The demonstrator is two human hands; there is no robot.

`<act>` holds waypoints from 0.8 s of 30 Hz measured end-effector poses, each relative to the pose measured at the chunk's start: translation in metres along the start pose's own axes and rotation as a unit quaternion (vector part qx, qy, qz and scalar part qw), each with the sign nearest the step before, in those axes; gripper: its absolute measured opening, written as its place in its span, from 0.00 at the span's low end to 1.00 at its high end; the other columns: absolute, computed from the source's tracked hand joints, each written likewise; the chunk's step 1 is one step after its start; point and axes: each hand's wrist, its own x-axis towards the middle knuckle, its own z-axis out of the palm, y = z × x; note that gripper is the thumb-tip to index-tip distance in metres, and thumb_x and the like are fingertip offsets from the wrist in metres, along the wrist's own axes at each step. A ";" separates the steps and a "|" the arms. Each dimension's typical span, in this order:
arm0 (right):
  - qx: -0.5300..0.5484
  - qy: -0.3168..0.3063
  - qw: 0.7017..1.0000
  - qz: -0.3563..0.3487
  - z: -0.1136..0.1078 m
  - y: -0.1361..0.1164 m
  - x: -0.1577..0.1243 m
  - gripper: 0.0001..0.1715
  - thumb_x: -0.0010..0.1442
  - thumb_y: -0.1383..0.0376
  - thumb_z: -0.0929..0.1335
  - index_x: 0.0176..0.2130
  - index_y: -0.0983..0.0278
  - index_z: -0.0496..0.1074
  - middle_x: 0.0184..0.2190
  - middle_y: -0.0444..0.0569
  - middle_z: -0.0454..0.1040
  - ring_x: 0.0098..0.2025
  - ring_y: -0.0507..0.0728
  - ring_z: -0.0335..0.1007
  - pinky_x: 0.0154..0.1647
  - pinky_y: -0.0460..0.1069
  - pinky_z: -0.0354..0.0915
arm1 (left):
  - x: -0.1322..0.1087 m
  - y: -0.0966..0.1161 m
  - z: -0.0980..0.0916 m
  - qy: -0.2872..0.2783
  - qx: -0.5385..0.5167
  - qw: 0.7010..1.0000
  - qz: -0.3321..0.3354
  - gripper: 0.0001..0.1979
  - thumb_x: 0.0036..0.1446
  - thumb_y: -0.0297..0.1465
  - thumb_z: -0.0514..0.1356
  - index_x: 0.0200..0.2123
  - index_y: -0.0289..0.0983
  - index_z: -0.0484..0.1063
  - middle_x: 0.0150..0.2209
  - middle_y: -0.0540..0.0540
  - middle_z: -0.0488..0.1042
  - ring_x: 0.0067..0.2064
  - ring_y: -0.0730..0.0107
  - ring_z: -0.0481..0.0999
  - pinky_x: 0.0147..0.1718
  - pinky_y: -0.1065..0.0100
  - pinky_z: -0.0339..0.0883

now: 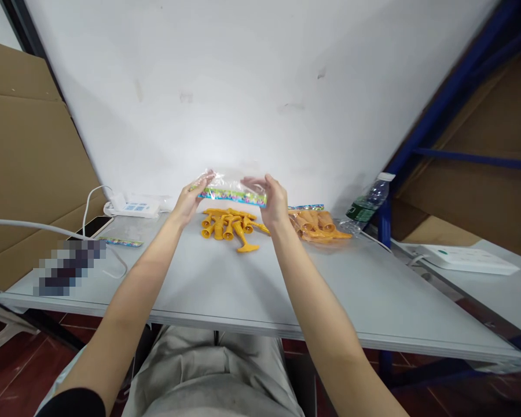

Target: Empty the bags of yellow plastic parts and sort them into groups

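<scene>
A clear plastic bag [232,195] with a colourful printed strip along its lower edge is held up between my two hands, above the table. My left hand [193,198] pinches its left end, thumb in front. At the other end, my right hand [274,200] grips the bag, with its fingers partly behind the clear film. Below the bag lies a pile of yellow plastic pieces [228,225] with hollow, cup-like ends; one T-shaped piece points toward me. Right of my right wrist sits a filled bag [315,225] of similar orange-yellow pieces.
A flat printed bag [121,241] and a phone [96,226] lie at the left, near a white power strip [141,206] and cables. At the right, a plastic bottle [369,200] leans by a blue post. Cardboard [21,156] stands at the left edge.
</scene>
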 end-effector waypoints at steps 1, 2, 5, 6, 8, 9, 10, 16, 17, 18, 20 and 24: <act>0.012 0.000 0.999 0.036 -0.004 0.006 0.000 0.16 0.59 0.52 0.67 0.31 0.61 0.72 0.34 0.48 0.78 0.46 0.59 0.75 0.44 0.53 0.69 | -0.004 -0.007 -0.002 -0.017 -0.017 1.000 -0.019 0.15 0.55 0.34 0.64 0.46 0.38 0.77 0.52 0.44 0.76 0.60 0.61 0.68 0.52 0.68 0.65; 0.018 0.002 0.997 0.073 -0.008 0.012 0.000 0.19 0.58 0.49 0.67 0.31 0.62 0.73 0.34 0.49 0.79 0.45 0.60 0.75 0.44 0.54 0.70 | -0.008 -0.014 -0.004 -0.040 -0.032 0.998 -0.041 0.17 0.53 0.35 0.65 0.46 0.37 0.77 0.51 0.43 0.77 0.59 0.60 0.70 0.52 0.67 0.65; 0.019 0.012 0.991 0.135 -0.024 0.034 0.000 0.18 0.57 0.50 0.69 0.31 0.62 0.73 0.34 0.49 0.79 0.44 0.60 0.76 0.44 0.53 0.71 | -0.016 -0.040 -0.017 -0.089 -0.053 0.989 -0.109 0.19 0.50 0.35 0.67 0.45 0.34 0.78 0.48 0.40 0.78 0.55 0.57 0.74 0.49 0.66 0.67; 0.014 0.016 0.992 0.128 -0.030 0.042 -0.001 0.15 0.56 0.53 0.70 0.31 0.62 0.74 0.34 0.48 0.80 0.43 0.59 0.76 0.44 0.52 0.71 | -0.018 -0.048 -0.022 -0.088 -0.060 0.986 -0.130 0.18 0.50 0.34 0.67 0.44 0.33 0.78 0.47 0.40 0.79 0.53 0.57 0.75 0.47 0.66 0.68; 0.007 0.019 0.994 0.106 -0.041 0.055 -0.003 0.10 0.54 0.58 0.72 0.32 0.62 0.75 0.34 0.46 0.79 0.42 0.56 0.75 0.44 0.50 0.70 | -0.021 -0.063 -0.032 -0.058 -0.095 0.981 -0.157 0.14 0.52 0.35 0.65 0.40 0.33 0.78 0.45 0.40 0.80 0.50 0.59 0.76 0.44 0.67 0.70; 0.006 0.024 0.994 0.105 -0.047 0.062 -0.004 0.09 0.53 0.59 0.72 0.33 0.62 0.75 0.33 0.45 0.79 0.41 0.55 0.75 0.43 0.49 0.70 | -0.022 -0.070 -0.036 -0.028 -0.114 0.979 -0.164 0.13 0.53 0.36 0.64 0.39 0.34 0.78 0.43 0.41 0.80 0.48 0.61 0.77 0.43 0.67 0.70; 0.006 0.029 0.993 0.112 -0.052 0.068 -0.005 0.08 0.52 0.60 0.73 0.32 0.62 0.75 0.33 0.44 0.79 0.40 0.55 0.75 0.42 0.48 0.70 | -0.023 -0.076 -0.040 0.002 -0.125 0.978 -0.168 0.13 0.55 0.37 0.63 0.37 0.34 0.78 0.41 0.41 0.81 0.46 0.62 0.78 0.41 0.68 0.71; -0.005 0.061 0.986 0.155 -0.067 0.099 -0.015 0.08 0.49 0.63 0.75 0.30 0.62 0.74 0.30 0.42 0.78 0.38 0.53 0.75 0.42 0.47 0.70 | -0.029 -0.099 -0.046 0.073 -0.001 0.981 -0.178 0.12 0.49 0.37 0.68 0.33 0.34 0.75 0.24 0.48 0.77 0.27 0.70 0.77 0.32 0.69 0.70; -0.001 0.056 0.986 0.158 -0.067 0.103 -0.016 0.08 0.49 0.63 0.75 0.31 0.62 0.74 0.30 0.43 0.79 0.38 0.53 0.75 0.42 0.48 0.71 | -0.030 -0.101 -0.045 0.086 0.019 0.980 -0.177 0.12 0.49 0.36 0.68 0.32 0.34 0.75 0.22 0.50 0.75 0.25 0.71 0.75 0.30 0.69 0.69; 0.004 0.051 0.986 0.160 -0.067 0.106 -0.018 0.09 0.50 0.64 0.75 0.33 0.62 0.74 0.31 0.43 0.79 0.38 0.53 0.76 0.41 0.48 0.71 | -0.031 -0.103 -0.044 0.099 0.035 0.979 -0.176 0.12 0.48 0.36 0.69 0.30 0.34 0.74 0.20 0.51 0.73 0.23 0.72 0.74 0.28 0.69 0.69; 0.008 0.056 0.986 0.156 -0.066 0.111 -0.020 0.10 0.50 0.65 0.74 0.35 0.61 0.74 0.32 0.43 0.79 0.39 0.53 0.76 0.42 0.48 0.72 | -0.033 -0.106 -0.042 0.123 0.057 0.976 -0.170 0.11 0.48 0.36 0.69 0.29 0.35 0.72 0.19 0.53 0.71 0.22 0.73 0.73 0.26 0.70 0.68; 0.005 0.075 0.986 0.151 -0.066 0.116 -0.022 0.13 0.50 0.67 0.73 0.38 0.60 0.73 0.34 0.41 0.80 0.39 0.52 0.77 0.41 0.47 0.72 | -0.036 -0.111 -0.041 0.150 0.074 0.973 -0.158 0.13 0.48 0.37 0.69 0.30 0.37 0.69 0.18 0.55 0.70 0.21 0.73 0.72 0.23 0.72 0.65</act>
